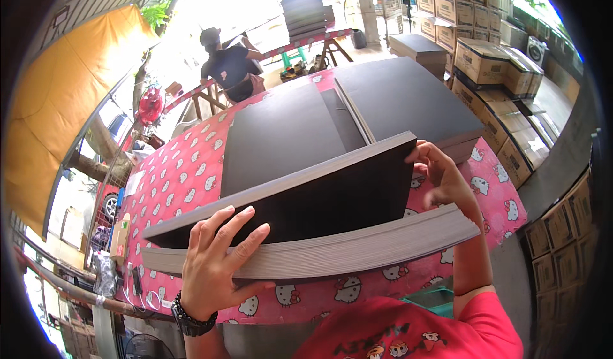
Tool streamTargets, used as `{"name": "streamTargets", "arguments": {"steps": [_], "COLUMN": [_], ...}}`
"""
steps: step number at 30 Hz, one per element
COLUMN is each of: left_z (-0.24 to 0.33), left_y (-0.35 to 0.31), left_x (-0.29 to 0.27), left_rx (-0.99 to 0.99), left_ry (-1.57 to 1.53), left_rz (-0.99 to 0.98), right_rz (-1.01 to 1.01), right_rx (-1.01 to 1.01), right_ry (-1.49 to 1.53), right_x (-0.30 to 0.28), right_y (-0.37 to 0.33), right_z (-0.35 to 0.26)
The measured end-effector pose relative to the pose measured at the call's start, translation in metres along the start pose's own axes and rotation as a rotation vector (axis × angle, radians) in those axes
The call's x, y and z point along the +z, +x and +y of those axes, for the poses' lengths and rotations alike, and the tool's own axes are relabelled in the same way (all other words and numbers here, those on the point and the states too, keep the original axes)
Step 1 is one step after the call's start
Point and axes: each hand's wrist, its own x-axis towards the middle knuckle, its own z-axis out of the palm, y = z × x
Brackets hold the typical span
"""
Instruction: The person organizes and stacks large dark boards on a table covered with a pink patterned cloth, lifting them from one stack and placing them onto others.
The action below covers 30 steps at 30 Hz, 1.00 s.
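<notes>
The person stands at a table covered with a pink patterned cloth [185, 180] and is lifting the top part of a thick stack of dark sheets [338, 199] off the lower part, tilting it up like a lid. The left hand [220, 263] lies flat with its fingers [246, 244] spread wide over the near left edge, palm pressing on the pale cut edge of the lower stack [332, 253] while the fingertips reach up against the raised portion. The right hand [444, 180] is at the far right corner of the raised stack; its fingers [424, 161] are curled and pinch that corner between thumb and fingertips, holding it up.

Judged from this, the step in hand is separating a batch of sheets from the pile. The next move seems to call for a firmer hold under the raised edge, left fingers sliding beneath it, so the batch can be carried without fanning or slipping.

Beyond the fingertips lie more dark sheet piles [281, 135], and further off another person [227, 65] works at a trestle bench; cardboard boxes [491, 59] are stacked to the right of the right hand
</notes>
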Motion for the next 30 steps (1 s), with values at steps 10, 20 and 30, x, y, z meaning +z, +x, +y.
{"name": "streamTargets", "arguments": {"steps": [10, 20, 30], "left_z": [0.006, 0.023, 0.037], "left_y": [-0.009, -0.021, -0.028], "left_x": [0.003, -0.005, -0.003], "left_rx": [-0.135, -0.192, -0.249], "left_ry": [-0.181, -0.137, -0.173], "left_rz": [0.031, -0.045, -0.077], "right_rz": [0.339, 0.570, 0.808], "right_rx": [0.238, 0.118, -0.048], "right_ry": [0.133, -0.059, -0.188], "right_x": [0.037, 0.047, -0.160], "right_y": [0.019, 0.027, -0.073], "right_z": [0.076, 0.083, -0.021]}}
